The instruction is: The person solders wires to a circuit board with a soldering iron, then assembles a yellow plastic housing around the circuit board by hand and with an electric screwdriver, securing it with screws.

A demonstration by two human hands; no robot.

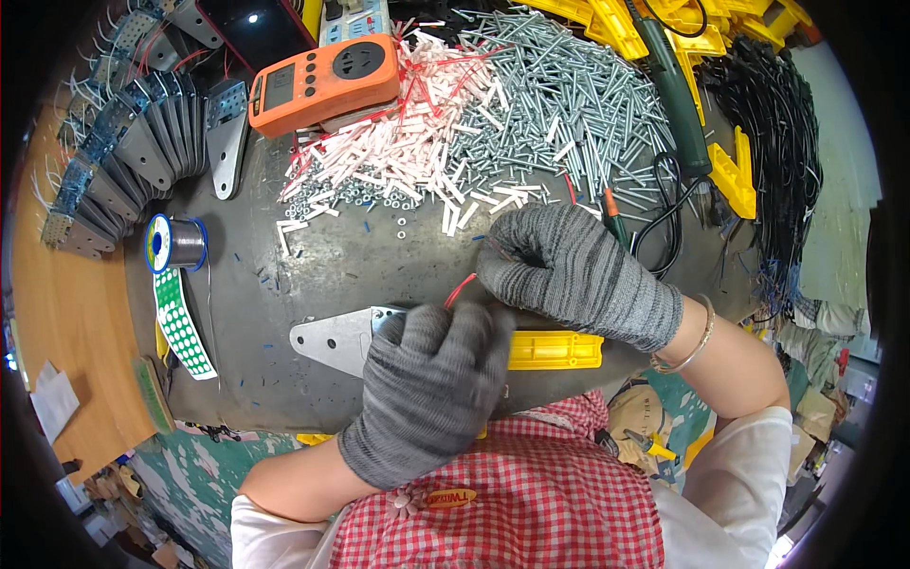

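Item: flat metal plate point(332, 339) with yellow plastic piece point(555, 350), lying on the grey mat point(313, 266) at the bench's near edge. Left hand point(431, 389) (grey glove) closed over the plate. Right hand point(569, 275) pinches a thin red wire point(461, 289). Plate likely stiff; wire limp, best held near its tip. Screws point(559, 104) heaped behind.

We see the gloved left hand point(427, 389) curled knuckles-up, forearm entering from below; the gloved right hand point(569, 270) arches from the right, fingers point(517, 256) pinched together.
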